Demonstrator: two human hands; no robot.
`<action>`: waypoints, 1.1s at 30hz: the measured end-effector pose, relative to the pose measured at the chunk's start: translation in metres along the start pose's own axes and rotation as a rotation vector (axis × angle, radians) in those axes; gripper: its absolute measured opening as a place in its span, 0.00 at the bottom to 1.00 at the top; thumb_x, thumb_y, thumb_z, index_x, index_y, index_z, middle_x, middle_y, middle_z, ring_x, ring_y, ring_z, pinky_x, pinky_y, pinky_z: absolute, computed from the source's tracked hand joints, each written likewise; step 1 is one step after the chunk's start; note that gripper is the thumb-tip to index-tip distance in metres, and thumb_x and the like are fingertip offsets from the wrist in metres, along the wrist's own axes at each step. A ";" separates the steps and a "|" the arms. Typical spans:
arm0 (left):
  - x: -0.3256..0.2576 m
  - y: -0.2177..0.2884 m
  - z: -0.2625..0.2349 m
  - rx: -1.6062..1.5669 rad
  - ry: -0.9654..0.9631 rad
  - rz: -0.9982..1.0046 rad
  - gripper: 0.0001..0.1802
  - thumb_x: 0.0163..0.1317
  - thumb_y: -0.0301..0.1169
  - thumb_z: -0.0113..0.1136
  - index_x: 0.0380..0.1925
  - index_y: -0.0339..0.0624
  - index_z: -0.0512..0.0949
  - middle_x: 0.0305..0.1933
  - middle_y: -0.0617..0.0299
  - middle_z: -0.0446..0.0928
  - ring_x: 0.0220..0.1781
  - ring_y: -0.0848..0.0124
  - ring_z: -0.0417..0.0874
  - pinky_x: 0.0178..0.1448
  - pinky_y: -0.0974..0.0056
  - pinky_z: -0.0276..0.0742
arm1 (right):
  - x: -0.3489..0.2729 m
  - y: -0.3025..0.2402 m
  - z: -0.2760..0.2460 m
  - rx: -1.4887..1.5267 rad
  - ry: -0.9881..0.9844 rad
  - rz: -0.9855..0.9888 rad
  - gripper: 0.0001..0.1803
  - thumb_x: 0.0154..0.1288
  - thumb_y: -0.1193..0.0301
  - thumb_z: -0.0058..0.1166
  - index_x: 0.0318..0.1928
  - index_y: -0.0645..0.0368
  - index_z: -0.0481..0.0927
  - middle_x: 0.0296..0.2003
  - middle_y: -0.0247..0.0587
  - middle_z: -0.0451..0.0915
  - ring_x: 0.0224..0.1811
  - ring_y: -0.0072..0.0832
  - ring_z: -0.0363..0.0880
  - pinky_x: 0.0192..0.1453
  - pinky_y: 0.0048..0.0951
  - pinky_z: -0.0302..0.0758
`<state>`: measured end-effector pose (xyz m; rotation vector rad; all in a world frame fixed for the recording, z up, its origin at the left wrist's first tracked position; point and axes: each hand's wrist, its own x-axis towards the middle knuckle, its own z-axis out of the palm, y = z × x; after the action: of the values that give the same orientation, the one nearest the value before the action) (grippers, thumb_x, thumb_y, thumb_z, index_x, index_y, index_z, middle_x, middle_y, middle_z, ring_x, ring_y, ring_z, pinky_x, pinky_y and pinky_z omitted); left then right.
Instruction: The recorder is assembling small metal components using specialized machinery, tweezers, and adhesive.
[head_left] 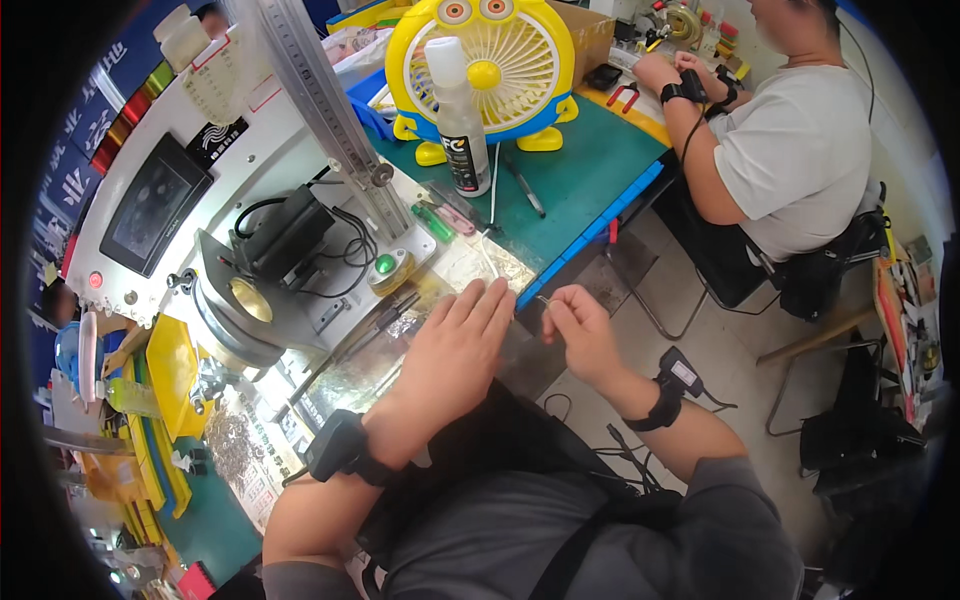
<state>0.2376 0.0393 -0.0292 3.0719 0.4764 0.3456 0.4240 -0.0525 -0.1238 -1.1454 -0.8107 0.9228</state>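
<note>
We see the left hand (455, 345) lying flat, fingers stretched out and holding nothing, on the shiny foil sheet (470, 262) at the desk (580, 170) edge. The right hand (580, 330) hovers just beside it off the edge, its fingers pinched shut on a small thin metal piece (543, 298).

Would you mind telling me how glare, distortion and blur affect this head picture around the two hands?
Head view: fisheye bending curves the green bench mat's blue edge and darkens the corners; glare shines off the silvery reflective sheet just beyond the left hand; the right hand is sharp enough, but the thin small piece pinched in its fingers is too small to identify.
</note>
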 end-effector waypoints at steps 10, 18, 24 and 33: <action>0.001 -0.003 -0.004 -0.092 -0.057 -0.068 0.42 0.53 0.31 0.70 0.69 0.38 0.67 0.73 0.52 0.67 0.74 0.54 0.68 0.73 0.51 0.67 | 0.004 0.015 0.019 -0.083 0.060 -0.029 0.04 0.75 0.73 0.51 0.41 0.61 0.74 0.26 0.24 0.71 0.27 0.09 0.64 0.30 0.18 0.62; -0.043 -0.001 -0.028 -0.250 -0.080 -0.086 0.40 0.55 0.32 0.70 0.68 0.35 0.66 0.73 0.47 0.66 0.74 0.49 0.67 0.74 0.49 0.66 | 0.002 0.016 -0.019 -0.235 -0.096 0.065 0.05 0.73 0.73 0.51 0.42 0.62 0.76 0.29 0.33 0.76 0.30 0.18 0.73 0.36 0.23 0.72; -0.134 0.007 -0.044 -0.546 0.059 -0.058 0.28 0.57 0.33 0.70 0.59 0.39 0.77 0.61 0.50 0.77 0.61 0.52 0.80 0.62 0.54 0.78 | 0.015 -0.061 0.021 -0.753 -0.169 -0.627 0.06 0.65 0.76 0.57 0.42 0.61 0.79 0.35 0.42 0.79 0.37 0.37 0.79 0.45 0.35 0.74; -0.216 0.000 -0.049 -0.685 0.152 -0.205 0.20 0.59 0.32 0.69 0.52 0.41 0.81 0.50 0.55 0.83 0.49 0.56 0.85 0.52 0.57 0.81 | 0.061 -0.048 0.160 -1.186 -0.625 -0.937 0.09 0.59 0.69 0.63 0.39 0.56 0.83 0.38 0.36 0.80 0.44 0.38 0.78 0.48 0.40 0.71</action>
<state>0.0264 -0.0269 -0.0283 2.3255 0.5326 0.5911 0.3146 0.0570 -0.0366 -1.1821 -2.3324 -0.1300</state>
